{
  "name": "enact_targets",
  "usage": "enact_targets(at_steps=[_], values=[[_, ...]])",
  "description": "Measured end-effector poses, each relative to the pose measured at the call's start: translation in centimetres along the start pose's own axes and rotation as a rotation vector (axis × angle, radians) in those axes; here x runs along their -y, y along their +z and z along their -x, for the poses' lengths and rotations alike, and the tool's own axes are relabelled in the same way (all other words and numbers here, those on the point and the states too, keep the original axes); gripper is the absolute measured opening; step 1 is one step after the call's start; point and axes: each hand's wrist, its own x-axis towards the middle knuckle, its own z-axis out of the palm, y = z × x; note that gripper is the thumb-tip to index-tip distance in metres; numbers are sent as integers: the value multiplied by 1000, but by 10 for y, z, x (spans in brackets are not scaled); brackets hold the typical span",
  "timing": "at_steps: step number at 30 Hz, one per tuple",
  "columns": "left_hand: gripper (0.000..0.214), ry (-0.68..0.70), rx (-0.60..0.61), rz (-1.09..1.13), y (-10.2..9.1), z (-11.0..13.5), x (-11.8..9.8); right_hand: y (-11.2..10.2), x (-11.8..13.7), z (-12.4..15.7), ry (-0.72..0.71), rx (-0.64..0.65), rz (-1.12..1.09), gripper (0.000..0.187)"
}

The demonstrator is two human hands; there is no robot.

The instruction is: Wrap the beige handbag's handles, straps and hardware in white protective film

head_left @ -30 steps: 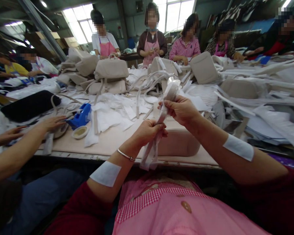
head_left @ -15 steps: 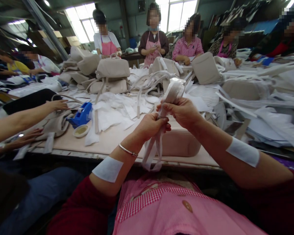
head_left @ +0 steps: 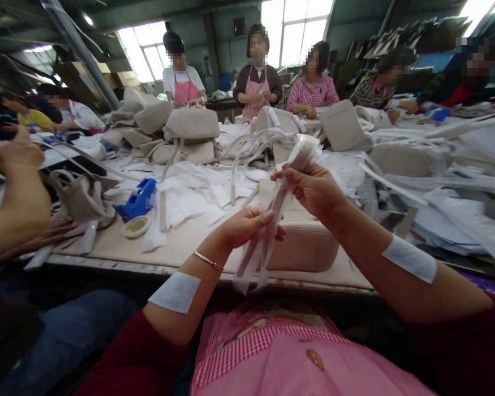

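A beige bag strap (head_left: 277,202) wrapped in thin translucent plastic runs slantwise between my hands. My right hand (head_left: 313,187) pinches it near the top, below a bunched, looped end (head_left: 305,147). Lower down, my left hand (head_left: 249,225) has its thumb and fingers closed around the wrapped strap. Loose film and the strap's lower end hang past the table edge. Behind it, a beige handbag (head_left: 305,247) lies on the table, partly hidden by my hands and the strap.
To the left stand a blue tape dispenser (head_left: 137,199) and a small round dish (head_left: 136,226). White paper sheets (head_left: 193,192) and piled beige bags (head_left: 192,124) cover the middle. A neighbour's arm (head_left: 20,203) reaches in at left. Several people work across the table.
My hands have moved slightly apart along the strap, the left lower and leftward, the right a little rightward. At left, the neighbour's arm has lifted and drawn back.
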Motion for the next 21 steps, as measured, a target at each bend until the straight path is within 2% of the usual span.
enact_targets(at_steps=[2, 4, 7, 13, 16, 18, 21], values=[[49, -116, 42, 6, -12, 13, 8, -6, 5, -8, -4, -9, -70, 7], [43, -195, 10, -29, -22, 24, 15, -11, 7, -12, -9, -17, -124, 7], [37, -222, -43, -65, -30, 34, 21, -15, 3, -15, -10, -19, -180, 8], [58, -211, -56, 15, -16, 40, 28, -15, -5, -15, -13, -16, -178, 10], [53, -208, -109, 17, -6, 39, 29, -17, -3, -12, -5, 1, -188, 11], [44, -207, -178, -38, -1, 35, 27, -16, -5, -4, 62, 36, -224, 15], [39, -177, -278, -126, 5, 26, 24, -9, -19, 14, 310, 129, -211, 19]])
